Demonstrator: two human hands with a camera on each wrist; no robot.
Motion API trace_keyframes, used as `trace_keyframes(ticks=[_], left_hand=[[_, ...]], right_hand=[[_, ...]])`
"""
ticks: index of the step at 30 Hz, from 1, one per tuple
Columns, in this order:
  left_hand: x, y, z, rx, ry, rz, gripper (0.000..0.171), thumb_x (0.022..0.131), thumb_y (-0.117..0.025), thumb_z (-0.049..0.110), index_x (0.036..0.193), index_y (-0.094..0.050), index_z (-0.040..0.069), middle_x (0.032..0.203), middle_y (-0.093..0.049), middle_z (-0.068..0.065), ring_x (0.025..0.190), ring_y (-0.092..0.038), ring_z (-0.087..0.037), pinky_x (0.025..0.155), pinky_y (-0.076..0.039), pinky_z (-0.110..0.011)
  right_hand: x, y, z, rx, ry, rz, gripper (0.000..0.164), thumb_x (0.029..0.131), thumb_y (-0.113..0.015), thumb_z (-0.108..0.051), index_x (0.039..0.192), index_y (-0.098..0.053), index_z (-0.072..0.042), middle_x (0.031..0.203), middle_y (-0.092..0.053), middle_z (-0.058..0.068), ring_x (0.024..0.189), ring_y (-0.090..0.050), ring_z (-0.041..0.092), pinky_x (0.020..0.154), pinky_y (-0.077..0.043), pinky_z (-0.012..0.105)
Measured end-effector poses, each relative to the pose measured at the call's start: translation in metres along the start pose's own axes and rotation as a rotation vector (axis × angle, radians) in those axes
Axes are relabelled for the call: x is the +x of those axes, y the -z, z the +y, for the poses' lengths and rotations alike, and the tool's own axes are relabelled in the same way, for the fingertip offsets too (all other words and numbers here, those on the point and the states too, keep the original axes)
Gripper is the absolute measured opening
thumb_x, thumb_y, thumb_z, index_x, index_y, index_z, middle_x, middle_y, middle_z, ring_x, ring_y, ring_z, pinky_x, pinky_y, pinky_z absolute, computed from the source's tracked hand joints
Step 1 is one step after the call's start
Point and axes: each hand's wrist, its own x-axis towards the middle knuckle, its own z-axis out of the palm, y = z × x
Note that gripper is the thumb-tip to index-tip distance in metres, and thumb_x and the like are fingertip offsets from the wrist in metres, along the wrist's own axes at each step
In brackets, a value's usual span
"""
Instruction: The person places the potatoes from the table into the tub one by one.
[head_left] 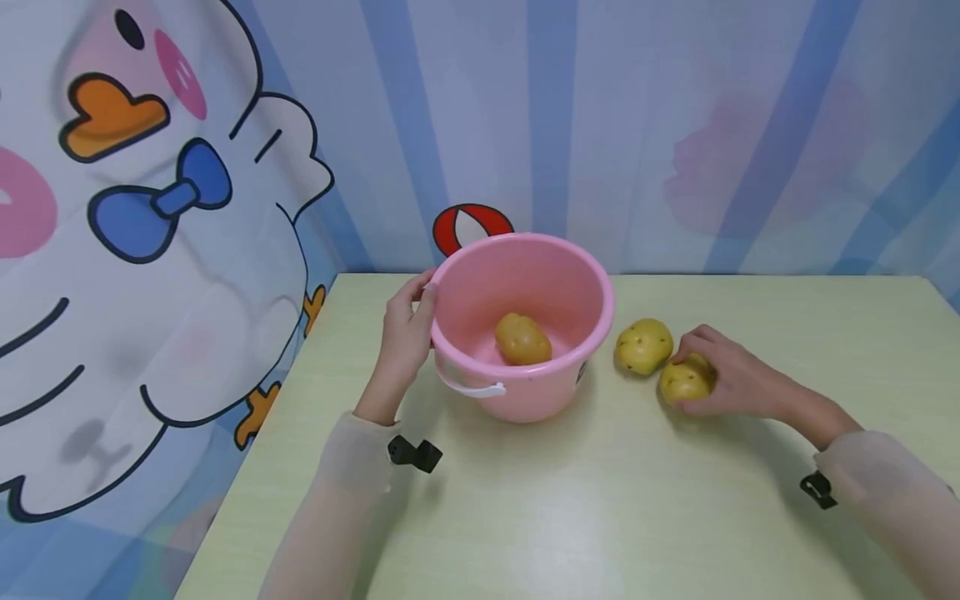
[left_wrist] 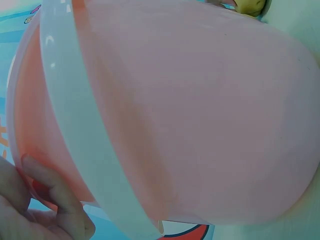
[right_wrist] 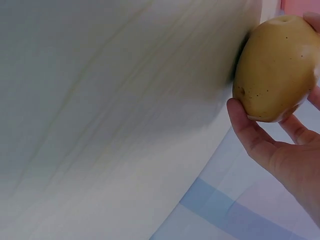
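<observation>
Yellow and oblong, the potato appears to rest on the pale green table, pinched in our curled right hand. We judge this the grasping step; a lift would call for a firm pinch. Its long axis slants steeply in the right wrist view, no clear front. Our left hand grips the pink plastic bucket.
</observation>
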Motion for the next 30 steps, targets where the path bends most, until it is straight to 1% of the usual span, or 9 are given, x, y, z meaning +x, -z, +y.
trace_keyframes(ticks=[6, 15, 23, 30], left_hand=[[0.001, 0.000, 0.000, 0.007, -0.014, -0.003, 0.044, 0.108, -0.045, 0.026, 0.147, -0.048, 0.007, 0.118, -0.054, -0.017, 0.095, -0.062, -0.037, 0.062, -0.057, -0.024], [0.001, -0.001, -0.003, 0.018, -0.015, 0.000, 0.044, 0.108, -0.045, 0.026, 0.147, -0.048, 0.006, 0.118, -0.054, -0.017, 0.089, -0.062, -0.035, 0.059, -0.056, -0.022], [0.002, -0.001, -0.003, 0.011, -0.018, 0.004, 0.044, 0.108, -0.045, 0.025, 0.147, -0.047, 0.004, 0.117, -0.054, -0.017, 0.090, -0.062, -0.037, 0.059, -0.055, -0.022], [0.002, -0.001, -0.003, 0.011, -0.009, 0.006, 0.044, 0.108, -0.044, 0.024, 0.147, -0.047, 0.005, 0.118, -0.054, -0.018, 0.092, -0.062, -0.039, 0.058, -0.055, -0.022]], right_hand=[[-0.001, 0.003, 0.001, -0.002, -0.001, 0.003, 0.043, 0.068, -0.091, -0.027, 0.099, -0.063, -0.015, 0.105, -0.055, 0.004, 0.091, -0.052, 0.017, 0.076, -0.049, 0.041], [-0.003, 0.008, 0.005, 0.000, 0.014, 0.027, 0.043, 0.069, -0.091, -0.023, 0.101, -0.063, -0.017, 0.107, -0.055, 0.002, 0.092, -0.053, 0.016, 0.076, -0.049, 0.041], [-0.001, 0.013, 0.003, -0.022, 0.032, 0.052, 0.044, 0.067, -0.091, -0.020, 0.100, -0.062, -0.016, 0.105, -0.055, 0.002, 0.090, -0.052, 0.015, 0.074, -0.049, 0.038], [0.000, 0.020, -0.003, -0.019, 0.046, 0.065, 0.044, 0.067, -0.091, -0.019, 0.102, -0.063, -0.015, 0.107, -0.056, 0.001, 0.093, -0.052, 0.014, 0.075, -0.049, 0.035]])
